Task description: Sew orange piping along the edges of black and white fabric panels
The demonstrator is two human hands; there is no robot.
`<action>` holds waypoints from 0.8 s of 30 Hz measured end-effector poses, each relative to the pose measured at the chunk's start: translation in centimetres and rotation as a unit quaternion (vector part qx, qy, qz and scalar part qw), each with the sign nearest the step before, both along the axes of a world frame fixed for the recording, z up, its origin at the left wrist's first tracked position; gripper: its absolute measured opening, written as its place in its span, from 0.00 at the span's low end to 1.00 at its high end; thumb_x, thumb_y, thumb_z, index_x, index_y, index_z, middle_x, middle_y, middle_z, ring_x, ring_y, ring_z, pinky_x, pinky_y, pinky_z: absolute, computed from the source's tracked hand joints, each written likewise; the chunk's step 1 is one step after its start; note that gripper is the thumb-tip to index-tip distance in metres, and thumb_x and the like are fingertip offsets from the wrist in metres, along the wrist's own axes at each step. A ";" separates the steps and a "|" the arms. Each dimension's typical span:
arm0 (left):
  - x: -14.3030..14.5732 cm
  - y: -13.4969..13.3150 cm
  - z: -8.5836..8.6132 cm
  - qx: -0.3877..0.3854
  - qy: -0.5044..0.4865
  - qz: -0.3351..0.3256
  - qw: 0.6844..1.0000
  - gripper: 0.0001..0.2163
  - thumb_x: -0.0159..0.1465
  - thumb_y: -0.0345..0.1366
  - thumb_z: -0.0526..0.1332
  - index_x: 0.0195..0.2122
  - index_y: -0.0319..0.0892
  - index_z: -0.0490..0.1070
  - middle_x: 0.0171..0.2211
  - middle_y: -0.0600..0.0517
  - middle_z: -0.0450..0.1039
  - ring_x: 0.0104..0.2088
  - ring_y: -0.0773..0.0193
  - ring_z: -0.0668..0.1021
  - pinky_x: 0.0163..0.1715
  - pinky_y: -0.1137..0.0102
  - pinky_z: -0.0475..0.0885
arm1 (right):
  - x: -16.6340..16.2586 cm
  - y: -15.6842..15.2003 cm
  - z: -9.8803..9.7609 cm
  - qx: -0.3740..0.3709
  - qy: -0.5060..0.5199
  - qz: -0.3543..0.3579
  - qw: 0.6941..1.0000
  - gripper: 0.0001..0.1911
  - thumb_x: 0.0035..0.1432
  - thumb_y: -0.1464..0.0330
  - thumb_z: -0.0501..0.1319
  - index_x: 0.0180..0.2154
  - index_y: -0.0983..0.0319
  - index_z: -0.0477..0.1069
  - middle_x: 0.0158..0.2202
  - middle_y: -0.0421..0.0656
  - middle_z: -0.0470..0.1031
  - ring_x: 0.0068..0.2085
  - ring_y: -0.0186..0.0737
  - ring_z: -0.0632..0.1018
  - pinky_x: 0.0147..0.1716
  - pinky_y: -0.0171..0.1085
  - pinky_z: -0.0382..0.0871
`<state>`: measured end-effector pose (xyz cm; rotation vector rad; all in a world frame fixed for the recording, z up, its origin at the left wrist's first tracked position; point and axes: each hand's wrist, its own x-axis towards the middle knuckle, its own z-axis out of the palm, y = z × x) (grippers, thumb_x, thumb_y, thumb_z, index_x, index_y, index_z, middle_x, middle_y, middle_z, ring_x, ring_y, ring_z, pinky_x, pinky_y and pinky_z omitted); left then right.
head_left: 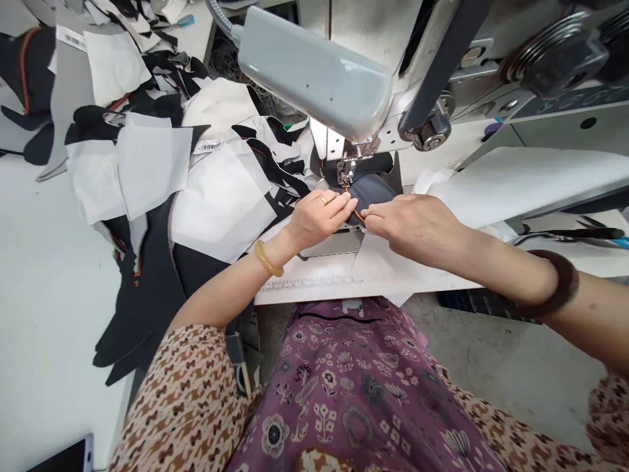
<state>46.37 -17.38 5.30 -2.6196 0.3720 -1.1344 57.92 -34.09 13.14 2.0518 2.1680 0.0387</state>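
Note:
At the sewing machine, a dark grey fabric piece (372,190) with an orange cord or piping (358,213) along it lies under the presser foot (346,172). My left hand (322,213), wearing a ring, has its fingers pressed together on this fabric beside the orange line, just in front of the foot; its thumb is hidden. Closer to me, my right hand (410,226) pinches the same piece near the end of the orange cord, thumb and forefinger closed. The underside of the fabric is out of sight.
A grey lamp head (314,72) hangs close over the needle area. Left of the machine lies a heap of black and white cut pieces (221,196). White sheets (531,180) and scissors (545,237) lie at right. A printed ruler (314,283) runs along the table's front edge.

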 end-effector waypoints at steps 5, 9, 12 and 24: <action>0.2 -0.2 -1.7 -0.097 0.043 0.023 0.994 0.11 0.67 0.30 0.49 0.43 0.41 0.71 0.36 0.47 0.78 0.36 0.65 0.78 0.32 0.68 0.70 | 0.2 0.3 0.8 -0.035 0.010 -0.027 0.999 0.13 0.49 0.82 0.47 0.27 0.65 0.67 0.24 0.41 0.66 0.23 0.30 0.55 0.27 0.34 0.42; 0.6 0.5 -2.4 -0.135 0.019 0.044 0.990 0.12 0.68 0.32 0.48 0.43 0.42 0.71 0.30 0.49 0.77 0.34 0.65 0.77 0.31 0.68 0.69 | 0.2 1.0 1.0 -0.039 0.012 -0.045 0.998 0.13 0.51 0.80 0.46 0.28 0.64 0.67 0.23 0.42 0.63 0.23 0.31 0.50 0.27 0.35 0.40; 1.0 1.2 -2.3 -0.157 0.021 0.032 0.987 0.15 0.69 0.34 0.45 0.43 0.42 0.71 0.30 0.49 0.76 0.33 0.66 0.76 0.33 0.68 0.69 | 0.4 1.6 1.3 -0.034 0.010 -0.057 0.998 0.13 0.51 0.80 0.45 0.28 0.64 0.66 0.23 0.42 0.61 0.23 0.30 0.46 0.27 0.35 0.40; 1.3 2.0 0.0 -0.110 0.072 0.015 0.991 0.13 0.68 0.39 0.48 0.38 0.42 0.70 0.27 0.51 0.71 0.29 0.66 0.72 0.28 0.69 0.64 | 0.9 3.1 3.9 -0.026 0.010 -0.098 0.995 0.06 0.45 0.78 0.51 0.27 0.64 0.63 0.23 0.41 0.59 0.24 0.29 0.50 0.28 0.35 0.43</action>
